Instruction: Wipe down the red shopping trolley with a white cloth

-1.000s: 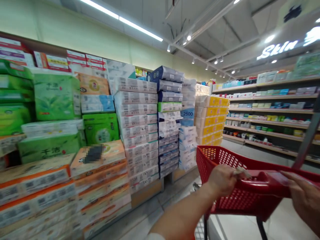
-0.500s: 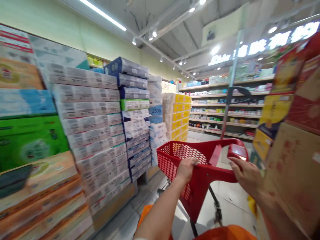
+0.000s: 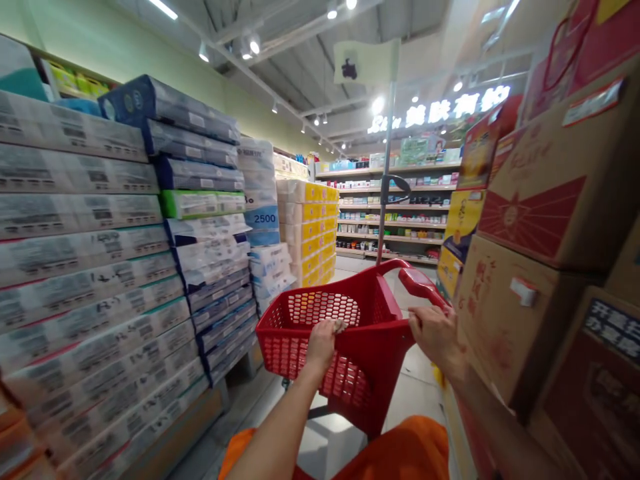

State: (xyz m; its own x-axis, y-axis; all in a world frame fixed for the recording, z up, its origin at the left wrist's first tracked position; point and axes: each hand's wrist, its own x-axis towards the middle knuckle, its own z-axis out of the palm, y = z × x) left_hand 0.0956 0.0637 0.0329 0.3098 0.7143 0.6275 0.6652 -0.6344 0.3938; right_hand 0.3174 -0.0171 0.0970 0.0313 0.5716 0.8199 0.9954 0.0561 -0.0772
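A red plastic shopping cart (image 3: 377, 360) with a perforated basket stands turned sideways in front of me. My left hand (image 3: 321, 341) is closed over the near rim of its basket. At those fingertips shows a small crumpled pale scrap (image 3: 340, 326), too small to name surely. My right hand (image 3: 434, 333) is closed on the cart's right end, by the red handle (image 3: 421, 284); part of its grip is hidden. A pole (image 3: 386, 193) with a pale flag rises from behind the cart. No goods show in the visible part of the basket.
Tall stacks of wrapped paper packs (image 3: 95, 267) line the left side on a low platform. Cardboard cartons (image 3: 500, 313) are piled close by my right arm. Yellow-and-white packs (image 3: 313, 230) stand farther on, before stocked shelves (image 3: 395, 225) at the back.
My view has moved forward and turned right. The cart and both hands now appear farther left, and the cart is angled more sideways. Both hands stay on it.
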